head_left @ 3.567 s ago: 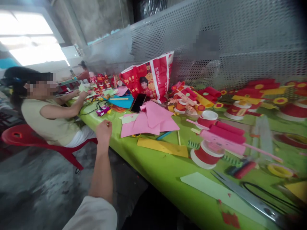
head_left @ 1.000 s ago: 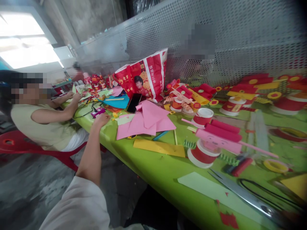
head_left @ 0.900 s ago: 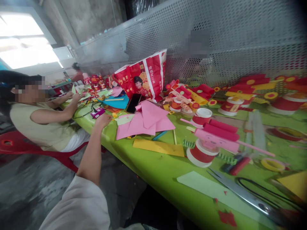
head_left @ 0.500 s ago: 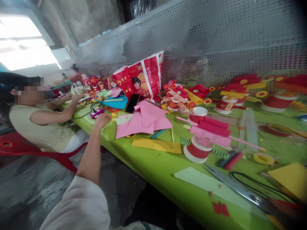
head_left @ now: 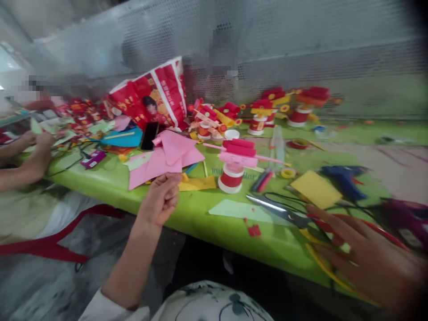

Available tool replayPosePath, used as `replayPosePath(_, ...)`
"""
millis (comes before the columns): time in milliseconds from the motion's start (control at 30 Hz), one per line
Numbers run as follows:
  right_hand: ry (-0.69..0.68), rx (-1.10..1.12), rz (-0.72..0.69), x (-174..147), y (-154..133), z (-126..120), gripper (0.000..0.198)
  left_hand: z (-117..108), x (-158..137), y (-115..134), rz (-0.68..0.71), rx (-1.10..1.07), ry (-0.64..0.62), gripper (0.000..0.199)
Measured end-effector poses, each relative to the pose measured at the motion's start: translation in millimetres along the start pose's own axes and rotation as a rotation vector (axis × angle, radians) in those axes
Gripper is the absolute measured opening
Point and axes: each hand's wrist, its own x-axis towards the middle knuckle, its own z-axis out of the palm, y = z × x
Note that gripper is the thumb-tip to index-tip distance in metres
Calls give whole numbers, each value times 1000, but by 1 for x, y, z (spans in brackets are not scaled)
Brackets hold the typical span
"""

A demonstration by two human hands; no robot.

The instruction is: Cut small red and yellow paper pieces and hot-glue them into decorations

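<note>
My left hand (head_left: 163,196) is closed in a pinch at the table's front edge, just before the yellow paper strip (head_left: 199,183). Whatever its fingers hold, if anything, is too small to make out. My right hand (head_left: 361,254) lies at the lower right, fingers stretched and apart over the red and yellow handles of large scissors (head_left: 270,206); it is blurred, and no grip around them shows. The scissors' blades rest on a pale green paper strip (head_left: 230,208). Between the hands stands a red and white paper-cup figure (head_left: 231,179) with a pink face and rolled red top.
Pink paper sheets (head_left: 163,156), a phone (head_left: 149,136) and a red printed bag (head_left: 147,100) lie beyond my left hand. A blue glue gun (head_left: 346,178) and yellow paper (head_left: 316,189) are at right. A co-worker's hands (head_left: 42,142) work at far left.
The view has swung right. My left hand has moved right along the table edge, from near the purple box to the yellow strip. My right hand has come into view over the scissors.
</note>
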Motion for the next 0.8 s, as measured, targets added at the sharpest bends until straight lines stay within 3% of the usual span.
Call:
replayPosePath(33,-56,15,-33,-6,1,-5,59,17,-8,-12,-61,-55,-34,35)
replayPosePath(100,-40,0,29,-16,-2,-21,64,47,-20,-31,-187,-133,-89,35)
replayPosePath(200,9,158,163,-28,-19,-47,48,80,-33,-52,-321,-215,-144,38)
replayPosePath(367,194,906,506,-35,-72,-61,56,117,-54,-74,-472,-221,-270,35)
replayPosePath(467,182,1201,487,-29,-101,-51,55,131,-66,-84,-478,-207,-280,31)
replayPosePath(567,189,1284,503,-21,-119,-40,61,138,-74,-91,-430,-166,-294,29)
replayPosePath(800,274,1368,555,-8,-127,-29,50,135,-74,-91,-442,-81,-358,36)
